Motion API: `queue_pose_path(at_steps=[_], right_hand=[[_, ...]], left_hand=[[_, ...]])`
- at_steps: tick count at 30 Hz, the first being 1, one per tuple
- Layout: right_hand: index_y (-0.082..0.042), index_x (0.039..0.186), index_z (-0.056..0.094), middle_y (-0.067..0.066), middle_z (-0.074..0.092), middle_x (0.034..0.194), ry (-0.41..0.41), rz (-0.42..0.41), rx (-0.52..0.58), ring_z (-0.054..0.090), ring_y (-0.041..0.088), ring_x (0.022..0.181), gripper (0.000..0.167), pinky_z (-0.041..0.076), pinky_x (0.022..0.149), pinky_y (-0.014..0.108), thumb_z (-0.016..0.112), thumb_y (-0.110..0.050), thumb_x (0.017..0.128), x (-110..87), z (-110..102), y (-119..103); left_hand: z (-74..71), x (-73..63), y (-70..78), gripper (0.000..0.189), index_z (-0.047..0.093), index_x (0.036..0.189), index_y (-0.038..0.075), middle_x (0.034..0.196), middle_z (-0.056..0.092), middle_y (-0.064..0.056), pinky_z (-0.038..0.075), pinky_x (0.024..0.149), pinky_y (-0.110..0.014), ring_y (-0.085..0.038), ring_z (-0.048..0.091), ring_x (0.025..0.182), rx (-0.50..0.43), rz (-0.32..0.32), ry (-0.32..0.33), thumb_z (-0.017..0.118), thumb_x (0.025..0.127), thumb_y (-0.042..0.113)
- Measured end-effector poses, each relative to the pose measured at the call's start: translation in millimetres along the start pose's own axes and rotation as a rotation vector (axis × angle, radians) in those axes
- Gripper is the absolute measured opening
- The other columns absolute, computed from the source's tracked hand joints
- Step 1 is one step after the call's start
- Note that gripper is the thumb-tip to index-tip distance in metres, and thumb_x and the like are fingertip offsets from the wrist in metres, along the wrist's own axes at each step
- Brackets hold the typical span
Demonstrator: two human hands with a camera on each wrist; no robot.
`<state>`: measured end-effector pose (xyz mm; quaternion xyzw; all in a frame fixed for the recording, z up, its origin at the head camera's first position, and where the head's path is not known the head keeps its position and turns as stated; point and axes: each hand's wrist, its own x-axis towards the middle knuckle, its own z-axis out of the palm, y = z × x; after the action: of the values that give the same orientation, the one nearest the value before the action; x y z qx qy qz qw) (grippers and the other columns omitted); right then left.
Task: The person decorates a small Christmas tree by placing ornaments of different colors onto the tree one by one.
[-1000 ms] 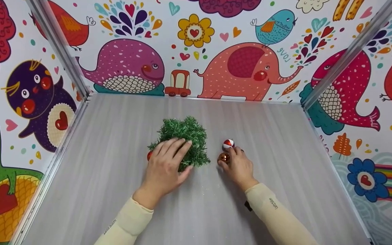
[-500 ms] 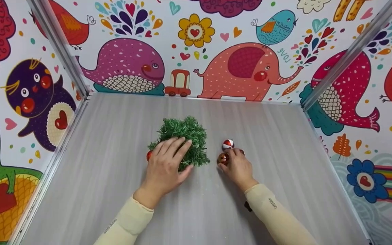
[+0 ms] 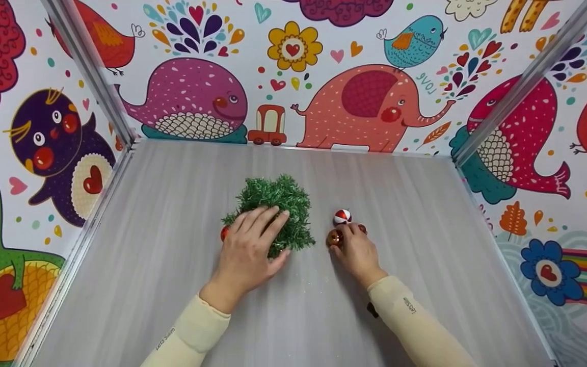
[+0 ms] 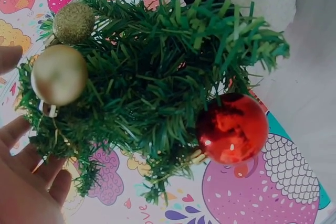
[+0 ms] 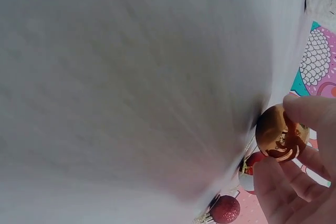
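Note:
A small green artificial Christmas tree [image 3: 296, 214] stands left of centre on the table. My left hand [image 3: 252, 244] rests over its near side with the fingers spread, as the left wrist view also shows. Hanging from the branches are a shiny red bauble [image 4: 233, 128], a matte gold bauble [image 4: 59, 74] and a glittery gold bauble [image 4: 74, 22]. At the tree's right, my right hand [image 3: 357, 252] pinches a shiny copper bauble [image 5: 282, 133] between thumb and fingers, low over the table. Just beyond it lie a red-and-white bauble [image 3: 343, 216] and a glittery red bauble [image 5: 226, 209], partly hidden by the hand in the head view.
The grey wood-grain table [image 3: 181, 173] is bordered by metal rails [image 3: 84, 219] and walls with printed cartoon animals [image 3: 354, 107]. A white fluffy patch [image 4: 262, 3] shows behind the tree in the left wrist view.

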<state>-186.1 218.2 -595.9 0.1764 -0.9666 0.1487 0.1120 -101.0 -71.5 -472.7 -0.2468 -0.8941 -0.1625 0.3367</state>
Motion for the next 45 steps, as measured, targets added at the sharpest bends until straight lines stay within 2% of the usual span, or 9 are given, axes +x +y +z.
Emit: queue_pose_path(at_steps=[11, 20, 33, 40, 45], right_hand=[[-0.007, 0.121, 0.062, 0.014, 0.060, 0.114, -0.015, 0.008, 0.028, 0.067, 0.035, 0.083, 0.049, 0.056, 0.072, 0.051, 0.084, -0.023, 0.081, 0.1, -1.9, 2.3], [-0.004, 0.123, 0.059, 0.016, 0.060, 0.117, -0.035, 0.009, 0.055, 0.067, 0.036, 0.088, 0.051, 0.055, 0.078, 0.051, 0.083, -0.021, 0.081, -0.8, -3.6, 6.0], [-0.008, 0.122, 0.061, 0.013, 0.060, 0.122, -0.061, 0.006, 0.071, 0.067, 0.035, 0.094, 0.046, 0.055, 0.081, 0.051, 0.082, -0.017, 0.082, -0.4, -4.4, 5.9], [-0.005, 0.123, 0.061, 0.014, 0.061, 0.123, -0.053, -0.008, 0.051, 0.068, 0.036, 0.090, 0.047, 0.056, 0.076, 0.051, 0.082, -0.016, 0.082, -0.8, -6.1, 4.9], [-0.005, 0.124, 0.061, 0.014, 0.060, 0.124, -0.076, 0.007, 0.050, 0.068, 0.035, 0.092, 0.047, 0.056, 0.078, 0.051, 0.081, -0.016, 0.083, -0.7, -6.7, 4.1]], left_hand=[[-0.6, 1.3, 1.2, 0.073, 0.058, 0.139, 0.014, 0.134, 0.060, -0.010, 0.037, 0.106, -0.046, -0.030, 0.052, 0.123, -0.007, -0.014, 0.007, 0.084, 0.075, 0.036], [-7.1, -2.1, -3.2, 0.068, 0.055, 0.142, 0.014, 0.135, 0.059, -0.009, 0.033, 0.110, -0.043, -0.029, 0.051, 0.126, -0.009, -0.013, -0.050, 0.078, 0.079, 0.030], [-15.7, -10.6, -14.7, 0.069, 0.058, 0.141, 0.014, 0.140, 0.057, -0.008, 0.035, 0.108, -0.046, -0.029, 0.048, 0.133, -0.084, 0.029, -0.035, 0.082, 0.076, 0.019], [-19.9, -12.0, -17.6, 0.067, 0.056, 0.143, 0.015, 0.143, 0.055, -0.007, 0.034, 0.109, -0.046, -0.027, 0.045, 0.136, -0.085, 0.025, -0.071, 0.076, 0.079, 0.014], [-22.3, -13.6, -18.8, 0.068, 0.055, 0.143, 0.015, 0.143, 0.054, -0.007, 0.032, 0.112, -0.044, -0.027, 0.044, 0.137, -0.102, 0.018, -0.084, 0.073, 0.078, 0.008]])
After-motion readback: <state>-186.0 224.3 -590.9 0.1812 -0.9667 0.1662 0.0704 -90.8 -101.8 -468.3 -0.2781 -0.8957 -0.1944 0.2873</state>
